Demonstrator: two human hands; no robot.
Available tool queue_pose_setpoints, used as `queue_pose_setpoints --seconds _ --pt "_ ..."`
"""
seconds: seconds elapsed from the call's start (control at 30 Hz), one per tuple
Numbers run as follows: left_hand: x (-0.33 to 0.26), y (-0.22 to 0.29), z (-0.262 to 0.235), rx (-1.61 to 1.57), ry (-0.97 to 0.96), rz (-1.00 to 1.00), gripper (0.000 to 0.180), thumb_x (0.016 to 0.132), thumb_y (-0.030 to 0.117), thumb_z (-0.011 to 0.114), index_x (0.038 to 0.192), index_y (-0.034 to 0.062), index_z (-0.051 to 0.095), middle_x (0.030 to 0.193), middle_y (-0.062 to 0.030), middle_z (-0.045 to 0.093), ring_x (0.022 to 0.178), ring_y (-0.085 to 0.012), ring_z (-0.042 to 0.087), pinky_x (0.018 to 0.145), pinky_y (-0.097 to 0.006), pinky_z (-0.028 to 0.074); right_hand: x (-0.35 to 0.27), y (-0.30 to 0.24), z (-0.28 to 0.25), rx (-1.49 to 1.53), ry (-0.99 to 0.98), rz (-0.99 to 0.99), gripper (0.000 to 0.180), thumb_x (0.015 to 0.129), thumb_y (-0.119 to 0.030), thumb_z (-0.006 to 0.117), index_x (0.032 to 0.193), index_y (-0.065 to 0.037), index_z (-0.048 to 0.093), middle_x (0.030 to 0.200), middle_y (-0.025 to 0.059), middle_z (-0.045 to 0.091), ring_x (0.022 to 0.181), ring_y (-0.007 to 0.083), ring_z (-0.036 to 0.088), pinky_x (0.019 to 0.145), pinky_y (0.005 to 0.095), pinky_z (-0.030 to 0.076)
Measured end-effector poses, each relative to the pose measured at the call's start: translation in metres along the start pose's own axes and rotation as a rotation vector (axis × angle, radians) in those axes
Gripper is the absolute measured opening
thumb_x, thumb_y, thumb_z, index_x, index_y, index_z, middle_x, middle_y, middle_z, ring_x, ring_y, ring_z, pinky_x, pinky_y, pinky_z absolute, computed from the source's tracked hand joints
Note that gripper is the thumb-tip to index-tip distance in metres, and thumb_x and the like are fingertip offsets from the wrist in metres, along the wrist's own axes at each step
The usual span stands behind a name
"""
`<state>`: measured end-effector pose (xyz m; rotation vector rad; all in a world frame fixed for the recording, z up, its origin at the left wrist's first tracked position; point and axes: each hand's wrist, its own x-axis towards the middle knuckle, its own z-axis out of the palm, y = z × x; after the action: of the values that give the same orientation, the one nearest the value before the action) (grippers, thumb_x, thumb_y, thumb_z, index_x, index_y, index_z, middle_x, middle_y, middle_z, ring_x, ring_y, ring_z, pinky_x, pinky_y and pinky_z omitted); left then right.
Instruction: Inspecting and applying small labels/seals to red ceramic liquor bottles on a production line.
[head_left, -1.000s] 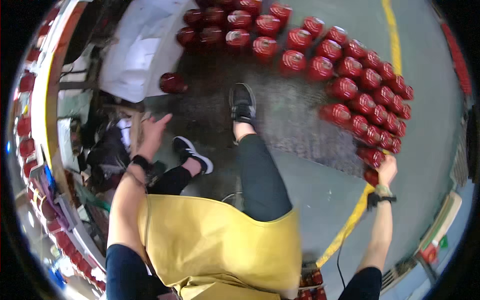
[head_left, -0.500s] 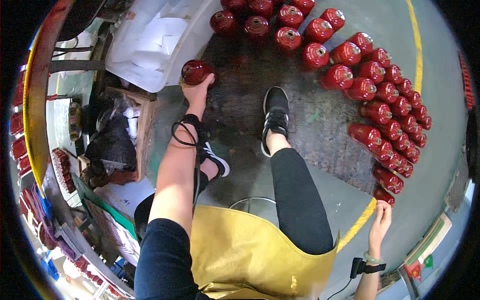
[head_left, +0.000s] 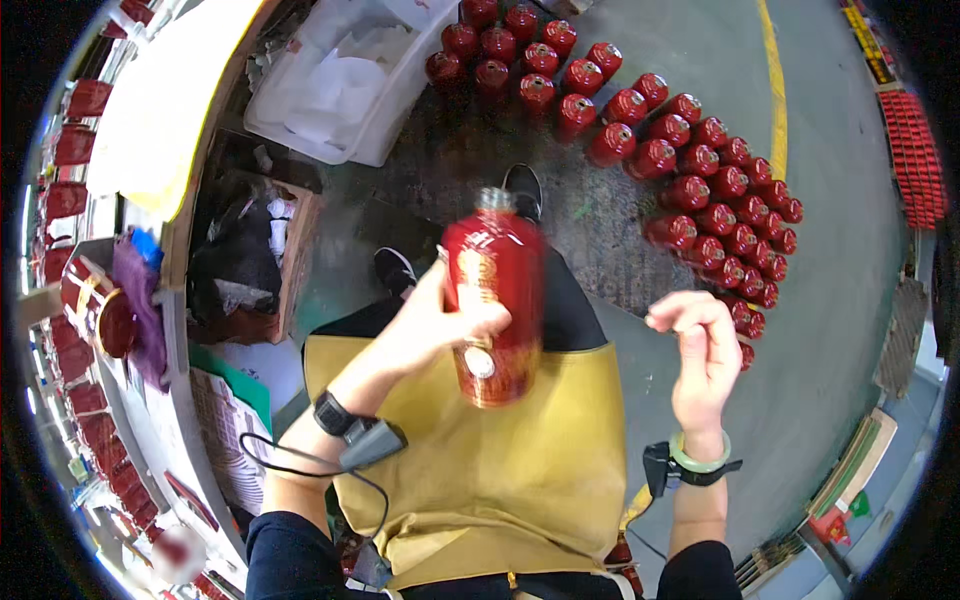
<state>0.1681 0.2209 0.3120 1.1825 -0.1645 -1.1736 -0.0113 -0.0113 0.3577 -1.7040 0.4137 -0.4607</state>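
Note:
My left hand (head_left: 432, 325) grips a dark red glossy bottle (head_left: 492, 300) with gold ornament and a pale cap, held over my lap above a yellow apron (head_left: 480, 470). My right hand (head_left: 700, 350) is raised to the right of the bottle, fingers loosely curled, holding nothing and apart from the bottle. Both wrists wear bands; a small black device hangs at the left wrist.
Several matching red bottles (head_left: 700, 190) stand in a curved row on a dark floor mat (head_left: 600, 240) ahead. A clear plastic bin (head_left: 345, 85) with white sheets sits at upper left, beside a cluttered box (head_left: 250, 260). Shelves with red items (head_left: 75, 200) line the left.
My left hand reached to a bottle on the floor at upper left, took hold of it and brought it up over my lap. My right hand rose from the floor row.

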Motion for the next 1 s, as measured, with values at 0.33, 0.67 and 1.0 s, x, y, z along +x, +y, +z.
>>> queue_pose_setpoints --seconds 0.33,0.67,1.0 --pt "-0.079 -0.025 0.102 0.349 0.015 0.041 0.079 0.071 0.042 0.088 0.125 -0.003 0.054 0.113 -0.0192 0.065 0.109 -0.0244 0.065 0.095 -0.036 0.052 -0.066 -0.048 -0.01 -0.156 -0.122 0.051 0.012 0.101 -0.005 0.054 0.093 0.002 0.057 0.123 0.016 0.061 0.1 0.0222 0.066 0.085 0.0323 0.054" --pt "-0.089 -0.026 0.12 0.864 -0.03 0.341 0.07 0.065 0.04 0.088 0.108 -0.0043 0.057 0.104 -0.0217 0.064 0.094 -0.0391 0.068 0.081 -0.044 0.055 -0.075 -0.056 -0.054 0.033 -0.515 0.45 0.021 0.102 -0.014 0.055 0.085 -0.001 0.055 0.089 0.003 0.057 0.075 0.0081 0.048 0.068 0.0227 0.04" --pt "-0.141 -0.053 0.085 0.811 0.112 0.483 0.104 0.062 0.021 0.095 0.147 0.0026 0.039 0.14 -0.0217 0.046 0.129 -0.0372 0.049 0.112 -0.045 0.039 -0.099 -0.013 -0.048 0.279 -0.236 0.401 0.018 0.107 -0.017 0.049 0.093 -0.006 0.051 0.09 -0.0006 0.048 0.077 0.0073 0.042 0.07 0.0225 0.036"
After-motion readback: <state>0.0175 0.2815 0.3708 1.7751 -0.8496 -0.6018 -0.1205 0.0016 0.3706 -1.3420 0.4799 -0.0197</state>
